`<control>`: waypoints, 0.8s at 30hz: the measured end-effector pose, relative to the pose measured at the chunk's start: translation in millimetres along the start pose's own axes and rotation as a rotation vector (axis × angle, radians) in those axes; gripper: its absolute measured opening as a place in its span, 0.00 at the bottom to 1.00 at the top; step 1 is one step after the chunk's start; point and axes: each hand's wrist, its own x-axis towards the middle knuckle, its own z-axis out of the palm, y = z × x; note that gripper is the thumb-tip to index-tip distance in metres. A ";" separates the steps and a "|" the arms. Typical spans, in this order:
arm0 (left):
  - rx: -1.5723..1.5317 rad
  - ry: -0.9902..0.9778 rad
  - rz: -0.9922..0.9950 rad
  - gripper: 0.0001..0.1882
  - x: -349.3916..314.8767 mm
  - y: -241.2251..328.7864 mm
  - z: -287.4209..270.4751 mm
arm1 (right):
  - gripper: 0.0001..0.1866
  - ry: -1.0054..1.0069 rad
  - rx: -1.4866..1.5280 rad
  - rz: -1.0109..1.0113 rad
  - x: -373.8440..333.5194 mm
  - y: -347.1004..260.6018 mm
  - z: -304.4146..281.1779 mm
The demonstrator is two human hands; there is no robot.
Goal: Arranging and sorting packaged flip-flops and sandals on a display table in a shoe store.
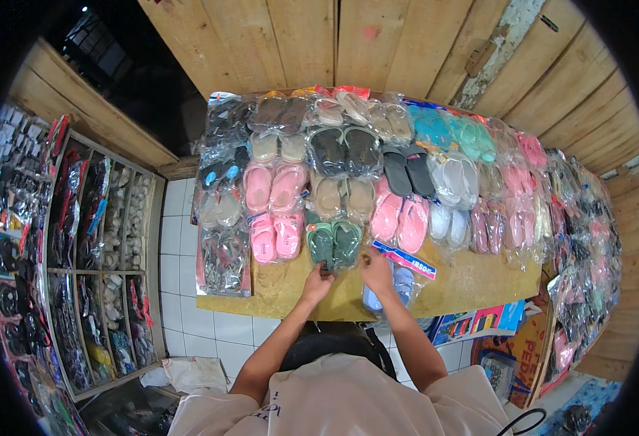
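A pair of green sandals in clear plastic lies at the table's front, below the rows of wrapped footwear. My left hand is closed on the near end of this pack, thumb and fingers at the left sandal's heel. Just right of the pack, my right hand has its fingers curled together; whether they pinch the plastic is hard to make out. Partly under my right wrist lies a pair of light blue sandals in a bag with a blue and pink header card.
Wrapped pink sandals and grey slides are among several packs on the yellow tabletop. A compartmented shelf with more goods stands left, beside a white tiled floor. Wooden plank walls rise behind; hanging packs line the right.
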 end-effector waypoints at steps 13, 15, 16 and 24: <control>0.516 -0.545 -0.133 0.34 12.4 93.8 74.3 | 0.46 0.284 1.044 0.634 -71.9 124.0 -22.6; 0.443 -0.615 -0.179 0.47 12.0 91.7 90.4 | 0.43 0.443 0.807 0.188 -58.0 133.4 -23.3; 0.457 -0.628 -0.176 0.47 12.3 91.8 92.3 | 0.43 0.458 0.818 0.193 -57.1 136.4 -33.2; -0.142 -0.709 -0.410 0.33 17.0 60.0 81.8 | 0.41 0.172 0.897 -0.048 -62.5 150.5 -81.3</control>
